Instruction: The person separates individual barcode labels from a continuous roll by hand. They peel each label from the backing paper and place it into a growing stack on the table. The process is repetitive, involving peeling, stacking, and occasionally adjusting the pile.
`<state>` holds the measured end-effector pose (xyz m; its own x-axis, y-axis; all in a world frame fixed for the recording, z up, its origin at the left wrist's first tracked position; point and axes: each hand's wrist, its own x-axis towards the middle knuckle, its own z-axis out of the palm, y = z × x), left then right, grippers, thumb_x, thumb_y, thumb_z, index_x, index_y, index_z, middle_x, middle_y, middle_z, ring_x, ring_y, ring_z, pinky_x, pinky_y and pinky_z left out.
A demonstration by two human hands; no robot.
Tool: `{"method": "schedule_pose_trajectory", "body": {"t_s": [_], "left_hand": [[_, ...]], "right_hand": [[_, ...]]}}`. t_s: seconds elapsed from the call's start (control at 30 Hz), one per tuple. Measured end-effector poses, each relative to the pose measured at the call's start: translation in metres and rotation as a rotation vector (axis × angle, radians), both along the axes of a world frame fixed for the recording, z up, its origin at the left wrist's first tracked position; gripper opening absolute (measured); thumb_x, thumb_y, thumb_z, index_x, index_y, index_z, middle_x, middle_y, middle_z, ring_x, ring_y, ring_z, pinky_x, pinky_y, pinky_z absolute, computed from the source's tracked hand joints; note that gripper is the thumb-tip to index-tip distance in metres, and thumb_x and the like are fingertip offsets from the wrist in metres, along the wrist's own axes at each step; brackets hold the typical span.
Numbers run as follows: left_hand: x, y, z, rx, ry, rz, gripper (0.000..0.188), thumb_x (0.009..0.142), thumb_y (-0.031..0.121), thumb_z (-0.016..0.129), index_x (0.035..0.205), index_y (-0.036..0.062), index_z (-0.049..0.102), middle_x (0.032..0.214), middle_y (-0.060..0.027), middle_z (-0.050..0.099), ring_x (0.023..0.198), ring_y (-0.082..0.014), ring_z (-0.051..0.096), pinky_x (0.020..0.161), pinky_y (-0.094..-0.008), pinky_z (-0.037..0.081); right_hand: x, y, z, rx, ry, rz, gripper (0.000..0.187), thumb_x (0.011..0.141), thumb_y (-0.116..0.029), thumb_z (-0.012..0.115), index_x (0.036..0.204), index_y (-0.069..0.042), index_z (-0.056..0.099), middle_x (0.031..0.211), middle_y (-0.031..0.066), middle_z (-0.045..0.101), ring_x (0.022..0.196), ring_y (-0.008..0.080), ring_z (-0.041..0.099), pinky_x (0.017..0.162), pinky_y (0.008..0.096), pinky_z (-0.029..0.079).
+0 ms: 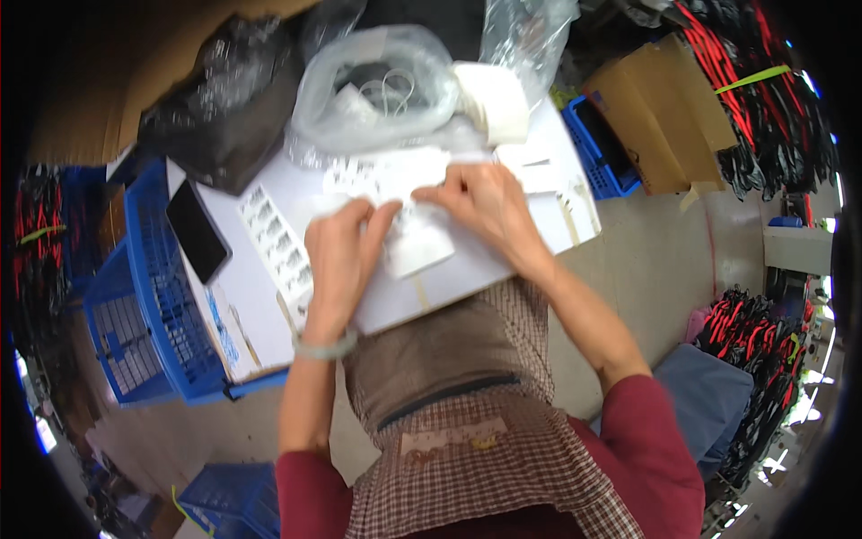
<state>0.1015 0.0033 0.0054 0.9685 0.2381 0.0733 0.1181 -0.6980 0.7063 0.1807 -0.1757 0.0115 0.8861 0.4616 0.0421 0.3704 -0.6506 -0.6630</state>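
Observation:
Over the white tabletop (377, 310), my left hand (339, 256) and my right hand (492, 202) face each other with thumbs and fingertips pinched inward. Something thin and pale lies between the fingertips, too blurred to name. Directly below it is a small white packet (420, 251), close to both hands. Beyond my fingers, a printed white label sheet (368, 172) lies flat. A long strip of printed labels (277, 238) runs beside my left hand. Small white cards (532, 169) sit to the right of my right hand.
At the back stand a clear plastic bag (314, 103) holding white strings and a white roll (494, 103). A black plastic bag (215, 108) and a phone (198, 232) are on the left. Blue crates (166, 287) flank the table, and a cardboard box (660, 121) is at right.

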Motion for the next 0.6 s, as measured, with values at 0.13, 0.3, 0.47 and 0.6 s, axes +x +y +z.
{"method": "schedule_pose_trajectory", "body": {"t_s": [0.13, 0.3, 0.47, 0.6], "left_hand": [[-0.022, -0.017, 0.027, -0.117, -0.336, -0.301, 0.017, 0.079, 0.006, 0.076, 0.093, -0.0007, 0.069, 0.076, -0.0136, 0.067, 0.06, -0.0245, 0.063, 0.055, -0.0345, 0.05], [-0.031, -0.024, 0.044, -0.079, -0.435, -0.244, 0.041, 0.078, 0.001, 0.075, 0.118, 0.0016, 0.064, 0.1, -0.0129, 0.069, 0.086, -0.0171, 0.066, 0.061, -0.0267, 0.051], [-0.066, 0.039, -0.032, 0.16, -0.201, 0.56, 0.058, 0.076, 0.015, 0.079, 0.124, -0.0064, 0.055, 0.109, -0.0186, 0.06, 0.097, -0.0294, 0.059, 0.076, -0.0373, 0.049], [-0.072, 0.043, -0.034, 0.281, -0.039, 0.561, 0.066, 0.072, 0.017, 0.081, 0.124, -0.0106, 0.052, 0.107, -0.0218, 0.055, 0.103, -0.0381, 0.051, 0.091, -0.0437, 0.043]], "right_hand": [[-0.008, -0.01, 0.002, 0.776, 0.86, -0.067, 0.028, 0.085, -0.028, 0.075, 0.088, -0.001, 0.072, 0.072, 0.0046, 0.068, 0.063, 0.0113, 0.061, 0.056, 0.0276, 0.046], [0.04, -0.009, 0.05, 1.358, 0.412, -0.147, 0.021, 0.088, -0.018, 0.072, 0.099, 0.0, 0.072, 0.084, 0.0034, 0.069, 0.072, 0.0091, 0.06, 0.066, 0.0211, 0.046], [0.09, -0.054, 0.012, 0.288, -0.104, -0.483, 0.021, 0.082, -0.008, 0.069, 0.101, 0.001, 0.071, 0.08, 0.009, 0.07, 0.069, 0.0166, 0.062, 0.067, 0.0298, 0.048], [0.062, -0.028, 0.005, 0.286, -0.578, -0.42, 0.018, 0.08, -0.004, 0.068, 0.098, 0.0, 0.068, 0.095, 0.0143, 0.065, 0.08, 0.0281, 0.061, 0.077, 0.0379, 0.047]]}}
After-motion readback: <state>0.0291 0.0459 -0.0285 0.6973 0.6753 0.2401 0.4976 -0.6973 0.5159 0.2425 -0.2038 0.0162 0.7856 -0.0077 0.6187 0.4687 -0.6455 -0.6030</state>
